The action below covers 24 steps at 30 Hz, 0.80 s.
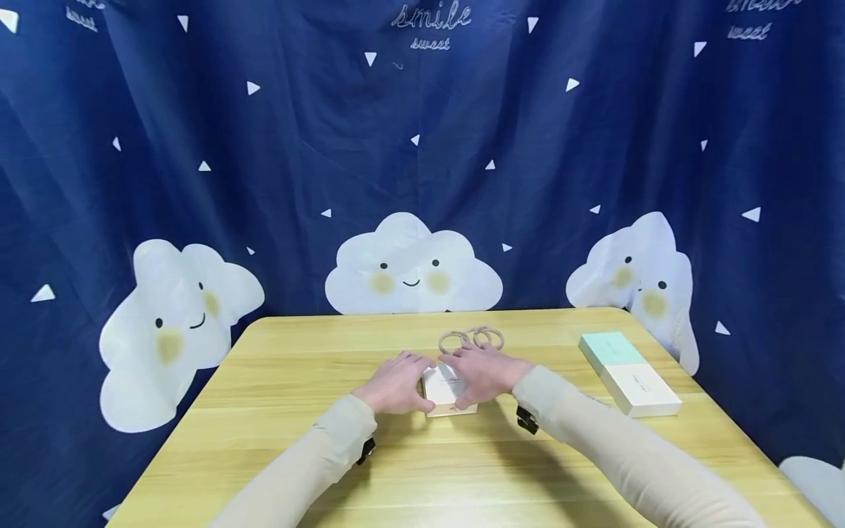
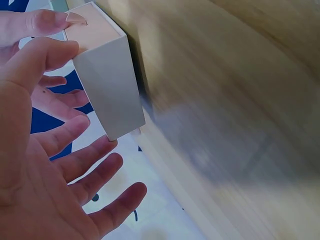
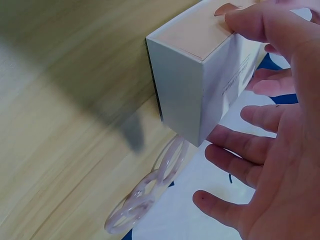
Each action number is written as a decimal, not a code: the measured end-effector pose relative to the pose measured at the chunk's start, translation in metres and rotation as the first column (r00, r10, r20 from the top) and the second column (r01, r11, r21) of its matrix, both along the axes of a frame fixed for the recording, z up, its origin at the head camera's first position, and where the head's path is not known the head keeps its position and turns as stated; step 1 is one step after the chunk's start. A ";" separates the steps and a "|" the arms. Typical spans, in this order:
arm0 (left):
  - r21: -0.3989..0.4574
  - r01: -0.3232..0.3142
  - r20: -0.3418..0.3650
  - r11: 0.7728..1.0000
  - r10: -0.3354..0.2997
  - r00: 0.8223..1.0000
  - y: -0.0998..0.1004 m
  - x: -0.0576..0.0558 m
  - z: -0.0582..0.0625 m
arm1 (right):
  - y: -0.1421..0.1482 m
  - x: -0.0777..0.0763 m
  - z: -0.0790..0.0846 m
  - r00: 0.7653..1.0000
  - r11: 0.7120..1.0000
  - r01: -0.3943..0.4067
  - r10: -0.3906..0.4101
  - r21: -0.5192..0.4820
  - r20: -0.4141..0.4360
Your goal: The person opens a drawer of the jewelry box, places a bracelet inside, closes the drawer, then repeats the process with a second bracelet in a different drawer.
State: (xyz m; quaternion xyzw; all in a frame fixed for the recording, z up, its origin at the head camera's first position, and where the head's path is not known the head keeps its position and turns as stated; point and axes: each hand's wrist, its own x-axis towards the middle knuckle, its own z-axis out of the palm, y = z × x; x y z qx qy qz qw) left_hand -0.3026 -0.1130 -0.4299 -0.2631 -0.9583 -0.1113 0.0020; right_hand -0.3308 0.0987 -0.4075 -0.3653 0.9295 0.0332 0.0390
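Note:
A small white box (image 1: 444,383) with a peach front face sits on the wooden table, faint print on its top. A short tab (image 3: 227,8) shows at that peach face. My left hand (image 1: 394,383) holds the box's left part, thumb at the near edge and a fingertip at the far corner, its other fingers spread. On the right part, my right hand (image 1: 487,372) holds it likewise, thumb near the tab and fingertips toward the far edge. Just beyond the box lie pinkish, translucent rings (image 3: 112,220), close to the right fingers.
Toward the table's right edge lies a longer box with a mint part (image 1: 614,347) and a white part (image 1: 642,386). The wooden table (image 1: 290,389) ends at a dark blue curtain (image 1: 290,169) printed with clouds. Black wrist straps (image 1: 526,419) show below both cuffs.

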 end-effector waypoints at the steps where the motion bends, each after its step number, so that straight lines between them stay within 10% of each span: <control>1: -0.001 -0.004 0.004 1.000 0.004 1.000 -0.002 0.000 0.000 | -0.002 0.000 0.000 1.000 1.000 -0.002 0.002 0.007 -0.004; 24: 0.018 -0.036 0.068 0.999 0.035 0.997 -0.021 0.005 0.002 | -0.020 0.007 -0.003 0.999 0.999 -0.032 0.032 0.006 -0.007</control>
